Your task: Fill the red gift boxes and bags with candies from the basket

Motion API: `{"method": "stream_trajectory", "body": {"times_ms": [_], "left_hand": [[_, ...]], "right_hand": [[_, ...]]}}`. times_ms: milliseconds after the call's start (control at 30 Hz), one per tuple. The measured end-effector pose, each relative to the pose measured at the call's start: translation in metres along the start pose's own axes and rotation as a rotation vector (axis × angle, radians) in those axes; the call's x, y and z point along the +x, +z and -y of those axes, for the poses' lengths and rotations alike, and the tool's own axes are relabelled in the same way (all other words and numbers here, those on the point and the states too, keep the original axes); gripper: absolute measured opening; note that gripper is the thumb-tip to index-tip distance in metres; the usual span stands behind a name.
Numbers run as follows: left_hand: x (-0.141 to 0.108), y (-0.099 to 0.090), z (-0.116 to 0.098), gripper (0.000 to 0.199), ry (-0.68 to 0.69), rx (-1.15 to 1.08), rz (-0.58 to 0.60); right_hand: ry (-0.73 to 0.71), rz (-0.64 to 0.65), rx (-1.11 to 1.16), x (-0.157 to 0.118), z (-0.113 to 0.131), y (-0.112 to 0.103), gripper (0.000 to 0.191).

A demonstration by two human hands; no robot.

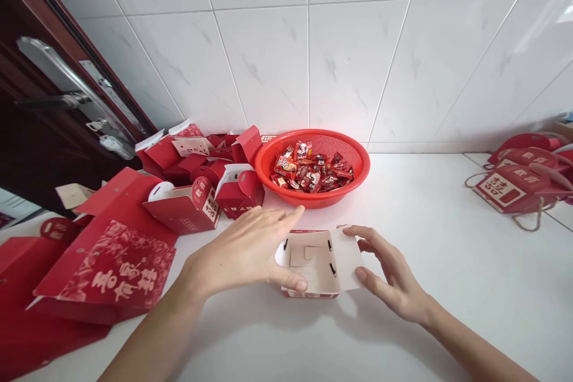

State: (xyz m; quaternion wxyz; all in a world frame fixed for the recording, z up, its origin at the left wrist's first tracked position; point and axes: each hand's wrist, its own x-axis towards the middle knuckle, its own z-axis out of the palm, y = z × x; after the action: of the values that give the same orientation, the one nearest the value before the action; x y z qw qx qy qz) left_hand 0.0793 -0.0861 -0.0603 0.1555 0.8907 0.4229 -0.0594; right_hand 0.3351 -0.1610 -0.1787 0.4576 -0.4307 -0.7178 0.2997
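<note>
A small red cardboard box (316, 277) with a white inside stands open-topped on the white counter, before me. A folded paper square lies at its bottom, and short black strips mark its inner walls. My right hand (385, 277) pinches the white right flap (348, 259) between thumb and fingers, holding it outward. My left hand (255, 250) is at the box's left side, fingers stretched out and spread from the thumb. Its thumb lies over the front left corner of the opening, and the hand partly hides the left flap.
Behind the box sits a red plastic basket (313, 197) of wrapped candies (308, 173). Open red boxes (188, 209) and large red bags (120, 262) crowd the left, near a door handle (80, 95). Closed red boxes with rope handles (514, 188) stand far right. A tiled wall (268, 71) backs the counter.
</note>
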Motion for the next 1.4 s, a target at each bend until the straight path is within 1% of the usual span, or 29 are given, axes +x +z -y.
{"method": "stream_trajectory", "body": {"times_ms": [100, 167, 300, 400, 500, 567, 600, 667, 733, 833, 900, 1000, 1133, 1233, 1333, 1400], "left_hand": [[0.002, 0.001, 0.005, 0.110, 0.019, -0.033, 0.022], [0.003, 0.001, 0.007, 0.110, 0.031, -0.084, 0.015], [0.004, 0.002, 0.006, 0.110, 0.046, -0.155, -0.013], [0.004, 0.003, 0.003, 0.115, 0.047, -0.178, 0.010], [0.005, 0.006, 0.000, 0.108, 0.066, -0.206, 0.013], [0.006, 0.008, -0.001, 0.099, 0.080, -0.218, 0.002], [0.006, 0.009, -0.001, 0.095, 0.092, -0.222, -0.009], [0.007, 0.012, -0.001, 0.089, 0.126, -0.236, -0.035], [0.008, 0.013, -0.001, 0.084, 0.151, -0.256, -0.055], [0.010, 0.013, -0.001, 0.076, 0.158, -0.284, -0.080], [0.012, 0.013, -0.001, 0.072, 0.157, -0.304, -0.110], [0.016, 0.015, -0.001, 0.061, 0.174, -0.356, -0.203], [0.026, 0.014, 0.008, 0.042, 0.250, -0.459, -0.383], [0.041, 0.006, 0.020, 0.031, 0.274, -0.565, -0.490], [0.070, -0.009, 0.031, 0.031, 0.235, -0.589, -0.494], [0.098, -0.020, 0.036, 0.033, 0.215, -0.523, -0.442]], "right_hand": [[0.018, 0.010, 0.039, 0.002, 0.001, 0.000, 0.038], [0.006, 0.014, 0.047, 0.006, 0.003, -0.001, 0.037], [-0.112, 0.015, -0.027, 0.020, 0.009, -0.007, 0.033], [-0.192, -0.022, -0.138, 0.046, 0.016, -0.018, 0.026], [-0.198, -0.096, -0.233, 0.088, 0.017, -0.037, 0.018], [-0.115, -0.056, -0.309, 0.122, 0.011, -0.050, 0.018], [-0.038, -0.017, -0.360, 0.139, 0.005, -0.056, 0.017], [0.164, 0.056, -0.503, 0.169, -0.010, -0.064, 0.016], [0.235, 0.097, -0.558, 0.193, -0.028, -0.068, 0.018], [0.309, 0.188, -0.608, 0.214, -0.051, -0.063, 0.031], [0.352, 0.239, -0.634, 0.220, -0.062, -0.057, 0.038], [0.362, 0.267, -0.633, 0.223, -0.070, -0.051, 0.035], [0.286, 0.202, -0.543, 0.223, -0.072, -0.051, 0.035], [0.256, 0.113, -0.449, 0.221, -0.070, -0.055, 0.036], [0.243, 0.014, -0.355, 0.217, -0.069, -0.056, 0.037], [0.229, -0.065, -0.297, 0.214, -0.069, -0.056, 0.038]]}}
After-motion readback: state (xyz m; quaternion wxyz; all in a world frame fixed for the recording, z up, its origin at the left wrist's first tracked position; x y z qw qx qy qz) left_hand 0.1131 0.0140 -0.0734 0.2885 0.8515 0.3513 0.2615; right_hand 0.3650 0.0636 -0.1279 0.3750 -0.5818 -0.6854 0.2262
